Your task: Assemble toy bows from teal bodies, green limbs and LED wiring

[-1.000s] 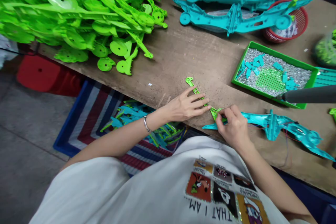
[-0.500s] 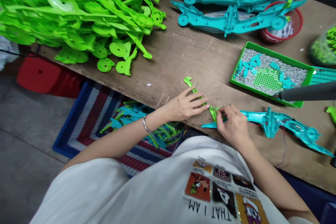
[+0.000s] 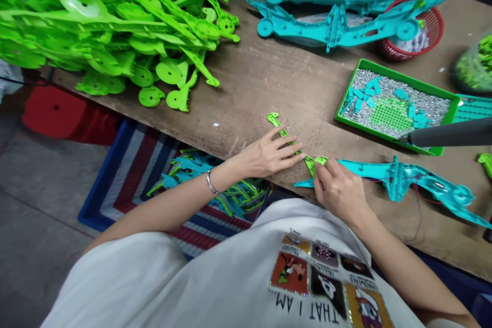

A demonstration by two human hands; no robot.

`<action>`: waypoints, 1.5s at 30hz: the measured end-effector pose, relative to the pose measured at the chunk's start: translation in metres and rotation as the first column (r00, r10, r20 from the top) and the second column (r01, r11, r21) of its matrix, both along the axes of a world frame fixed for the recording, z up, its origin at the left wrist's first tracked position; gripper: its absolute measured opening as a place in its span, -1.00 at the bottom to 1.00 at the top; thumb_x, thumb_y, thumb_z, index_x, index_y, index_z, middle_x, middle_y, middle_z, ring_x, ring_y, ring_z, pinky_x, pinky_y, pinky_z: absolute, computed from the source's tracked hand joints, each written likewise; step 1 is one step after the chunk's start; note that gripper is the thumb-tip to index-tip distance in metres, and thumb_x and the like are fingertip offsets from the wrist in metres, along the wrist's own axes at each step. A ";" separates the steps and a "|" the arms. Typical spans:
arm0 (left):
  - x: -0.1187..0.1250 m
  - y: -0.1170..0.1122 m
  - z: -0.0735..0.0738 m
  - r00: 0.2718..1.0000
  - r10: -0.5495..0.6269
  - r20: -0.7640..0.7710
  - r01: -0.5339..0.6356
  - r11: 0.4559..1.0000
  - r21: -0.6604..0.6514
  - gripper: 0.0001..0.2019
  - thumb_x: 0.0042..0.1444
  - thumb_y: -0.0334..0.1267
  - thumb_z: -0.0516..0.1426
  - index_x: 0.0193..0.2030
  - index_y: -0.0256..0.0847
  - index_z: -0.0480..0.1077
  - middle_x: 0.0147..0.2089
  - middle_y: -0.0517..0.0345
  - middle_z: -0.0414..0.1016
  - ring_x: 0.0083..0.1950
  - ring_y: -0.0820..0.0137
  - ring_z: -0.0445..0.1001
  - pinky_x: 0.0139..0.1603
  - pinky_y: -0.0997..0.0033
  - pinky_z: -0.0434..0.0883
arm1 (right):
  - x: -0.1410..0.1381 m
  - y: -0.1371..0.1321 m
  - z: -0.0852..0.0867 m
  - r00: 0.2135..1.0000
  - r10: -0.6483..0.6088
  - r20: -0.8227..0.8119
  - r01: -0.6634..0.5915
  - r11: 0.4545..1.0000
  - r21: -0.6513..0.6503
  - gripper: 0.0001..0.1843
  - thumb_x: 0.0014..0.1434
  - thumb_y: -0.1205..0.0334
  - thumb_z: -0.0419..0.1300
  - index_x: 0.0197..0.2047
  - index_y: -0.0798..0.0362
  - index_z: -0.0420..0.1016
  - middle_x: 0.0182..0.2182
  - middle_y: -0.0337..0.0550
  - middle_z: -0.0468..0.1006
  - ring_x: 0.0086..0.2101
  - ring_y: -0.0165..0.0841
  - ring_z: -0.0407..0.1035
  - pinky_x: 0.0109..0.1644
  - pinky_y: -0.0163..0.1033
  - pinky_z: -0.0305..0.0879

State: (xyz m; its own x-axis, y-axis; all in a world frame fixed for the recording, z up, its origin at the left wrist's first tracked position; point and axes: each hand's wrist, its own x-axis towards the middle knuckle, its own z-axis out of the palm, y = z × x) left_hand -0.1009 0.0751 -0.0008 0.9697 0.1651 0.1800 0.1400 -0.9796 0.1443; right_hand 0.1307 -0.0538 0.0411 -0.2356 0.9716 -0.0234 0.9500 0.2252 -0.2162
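Note:
A thin green plastic part [image 3: 273,119] lies slanting across the near side of the table, its lower end over the left part of a long teal plastic frame [image 3: 371,169]. My left hand [image 3: 271,155] rests flat across the green part, fingers spread and stretched out. At the green part's rounded lower end is my right hand [image 3: 340,182], its fingers pinched together; whatever sits between the fingertips is hidden. Thin red and dark wires [image 3: 418,210] run along the teal frame and hang at its right half.
A heap of green plastic parts [image 3: 115,25] covers the table's far left. Teal frames [image 3: 300,33] lie at the back beside a red basket [image 3: 433,31]. A green tray [image 3: 384,136] of screws and teal pieces stands right, under a grey bar [image 3: 453,133]. Below the edge is a striped-lined crate [image 3: 126,164].
My right hand's pinched fingers have shifted slightly and turned down over the green part's rounded end. My left hand stays on the green part. The whole view has moved a little.

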 end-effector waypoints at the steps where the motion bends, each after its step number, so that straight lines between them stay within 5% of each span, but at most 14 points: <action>1: 0.000 0.000 0.000 1.000 -0.002 -0.003 0.002 1.000 0.010 -0.55 0.36 -0.36 0.10 0.36 -0.06 0.28 0.34 -0.04 0.44 0.38 0.15 0.38 0.45 -0.30 0.19 | 0.003 -0.004 0.000 0.999 0.026 -0.019 -0.026 1.000 0.002 -0.73 0.35 0.30 0.05 -0.03 0.09 0.56 -0.30 -0.04 0.56 -0.34 -0.31 0.40 -0.34 -0.22 0.13; 4: 0.000 0.000 -0.001 1.000 -0.009 -0.013 0.009 0.999 0.032 -0.55 0.36 -0.36 0.09 0.36 -0.07 0.28 0.35 -0.04 0.43 0.37 0.13 0.38 0.44 -0.31 0.21 | 0.015 -0.015 -0.006 0.993 0.055 -0.104 -0.051 0.998 0.035 -0.68 0.35 0.32 0.07 0.10 0.07 0.53 -0.25 -0.06 0.57 -0.29 -0.32 0.43 -0.29 -0.25 0.24; 9: 0.001 0.000 -0.002 1.000 -0.007 -0.006 0.008 0.999 0.034 -0.55 0.36 -0.36 0.08 0.36 -0.07 0.28 0.35 -0.04 0.43 0.36 0.14 0.39 0.43 -0.30 0.22 | 0.032 -0.017 -0.011 0.933 -0.113 -0.342 0.149 0.985 0.082 -0.86 0.33 0.30 0.15 -0.18 0.07 0.55 -0.33 -0.13 0.51 -0.29 -0.35 0.45 -0.18 -0.28 0.36; 16: 0.002 0.000 -0.005 1.000 -0.009 0.016 0.008 0.999 0.038 -0.54 0.35 -0.37 0.09 0.37 -0.09 0.28 0.36 -0.04 0.42 0.37 0.13 0.38 0.45 -0.27 0.19 | 0.034 -0.003 -0.011 0.891 -0.323 -0.320 0.339 0.941 -0.007 -0.87 0.26 0.25 0.20 -0.34 0.07 0.49 -0.38 -0.13 0.48 -0.35 -0.30 0.42 -0.18 -0.20 0.32; 23: 0.003 -0.002 -0.008 0.999 0.018 0.045 -0.017 1.000 -0.018 -0.52 0.33 -0.38 0.10 0.37 -0.09 0.29 0.36 -0.06 0.42 0.40 0.16 0.36 0.46 -0.20 0.20 | 0.045 0.007 0.000 0.879 -0.292 -0.377 0.244 0.955 -0.171 -0.83 0.32 0.32 0.11 -0.28 0.08 0.50 -0.32 -0.10 0.50 -0.31 -0.30 0.42 -0.17 -0.21 0.29; 30: 0.002 -0.003 -0.011 0.998 0.033 0.047 -0.032 0.999 -0.028 -0.51 0.32 -0.38 0.12 0.37 -0.07 0.30 0.37 -0.05 0.41 0.41 0.16 0.34 0.48 -0.19 0.19 | 0.045 0.008 0.002 0.912 -0.365 -0.185 0.328 0.922 -0.205 -0.86 0.30 0.26 0.15 -0.27 0.07 0.51 -0.28 -0.06 0.52 -0.27 -0.23 0.43 -0.20 -0.18 0.23; 36: 0.004 -0.006 -0.009 0.997 0.045 0.064 -0.043 0.998 -0.040 -0.50 0.32 -0.40 0.12 0.38 -0.07 0.29 0.36 -0.04 0.42 0.42 0.17 0.33 0.48 -0.17 0.19 | 0.047 0.008 -0.003 0.912 -0.337 -0.233 0.298 0.936 -0.186 -0.83 0.34 0.29 0.11 -0.25 0.08 0.51 -0.26 -0.05 0.52 -0.27 -0.26 0.43 -0.20 -0.20 0.22; 45: 0.007 -0.007 0.000 0.996 0.059 0.061 -0.058 0.998 -0.009 -0.53 0.32 -0.41 0.09 0.34 -0.10 0.33 0.36 -0.05 0.43 0.40 0.17 0.35 0.46 -0.14 0.22 | 0.036 0.003 -0.001 0.925 -0.380 -0.012 0.376 0.918 -0.130 -0.81 0.32 0.20 0.13 -0.25 0.04 0.55 -0.24 -0.08 0.49 -0.45 -0.35 0.32 -0.42 -0.19 -0.05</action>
State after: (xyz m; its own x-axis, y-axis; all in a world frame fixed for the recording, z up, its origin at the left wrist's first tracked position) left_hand -0.0943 0.0684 -0.0013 0.9455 0.2226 0.2376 0.1876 -0.9690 0.1610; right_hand 0.1672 -0.0506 0.0405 0.1456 0.9784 -0.1466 0.9502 -0.1796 -0.2547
